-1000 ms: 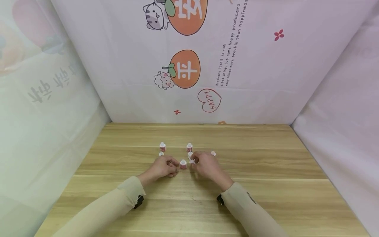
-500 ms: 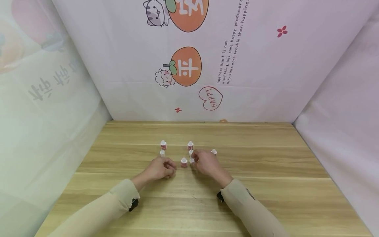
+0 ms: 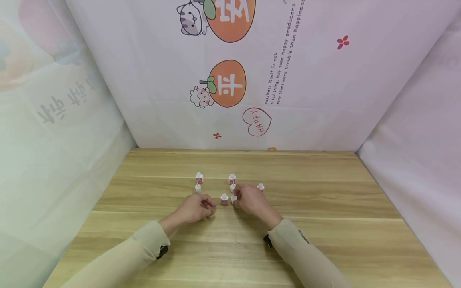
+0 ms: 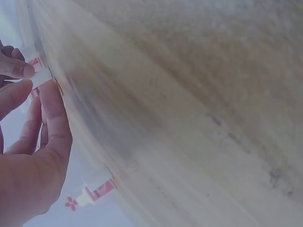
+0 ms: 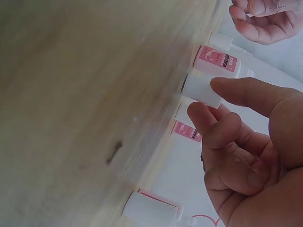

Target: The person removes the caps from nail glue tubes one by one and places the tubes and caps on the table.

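Note:
Several small white bottles with red labels stand upright on the wooden table. The front bottle point(image 3: 224, 199) is between my two hands. Just right of it, my right hand point(image 3: 250, 199) has thumb and index finger on either side of a small white cap point(image 5: 201, 90), pinching it at the table surface. My left hand point(image 3: 196, 207) lies left of the front bottle, fingers loosely bent and holding nothing, its fingertips apart from the bottle. Behind the right fingertips is another white cap point(image 3: 233, 187), partly hidden. A further white cap point(image 3: 198, 188) with a thin tip pointing up stands beyond my left hand.
At the back stand a left bottle point(image 3: 199, 178) and a middle bottle point(image 3: 232, 179). One more bottle point(image 3: 260, 188) is beyond the right hand, partly covered by it. A printed white cloth point(image 3: 306, 128) rises behind the table point(image 3: 306, 180), with cloth walls on both sides.
My left hand has drawn back slightly to the left, away from the front bottle. The right hand stays almost in place beside the front bottle. The head view shifts a little.

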The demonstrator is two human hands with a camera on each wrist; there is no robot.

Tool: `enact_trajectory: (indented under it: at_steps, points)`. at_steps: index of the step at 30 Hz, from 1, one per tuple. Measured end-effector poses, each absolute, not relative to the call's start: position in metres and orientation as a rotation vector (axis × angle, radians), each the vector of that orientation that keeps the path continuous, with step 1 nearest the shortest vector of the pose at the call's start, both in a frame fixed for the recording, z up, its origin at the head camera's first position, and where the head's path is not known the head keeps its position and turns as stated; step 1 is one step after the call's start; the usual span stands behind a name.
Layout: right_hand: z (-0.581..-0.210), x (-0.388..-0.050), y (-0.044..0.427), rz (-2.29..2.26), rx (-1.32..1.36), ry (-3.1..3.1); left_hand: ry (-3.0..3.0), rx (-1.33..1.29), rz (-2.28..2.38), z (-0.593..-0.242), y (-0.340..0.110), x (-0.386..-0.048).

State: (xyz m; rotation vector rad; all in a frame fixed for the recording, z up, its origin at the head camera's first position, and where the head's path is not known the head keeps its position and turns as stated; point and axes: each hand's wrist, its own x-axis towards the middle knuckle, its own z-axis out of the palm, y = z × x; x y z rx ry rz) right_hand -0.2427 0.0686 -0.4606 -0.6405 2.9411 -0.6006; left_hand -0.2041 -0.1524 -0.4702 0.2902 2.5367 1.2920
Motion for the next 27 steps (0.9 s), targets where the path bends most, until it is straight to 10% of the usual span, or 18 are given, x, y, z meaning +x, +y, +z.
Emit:
enact_trajectory:
  at_steps: [27]
  points:
    - [-0.438,-0.227,0.096,-0.659,-0.579,2.969,2.822,0.32,1.05,-0.45,-0.153,-0.218]
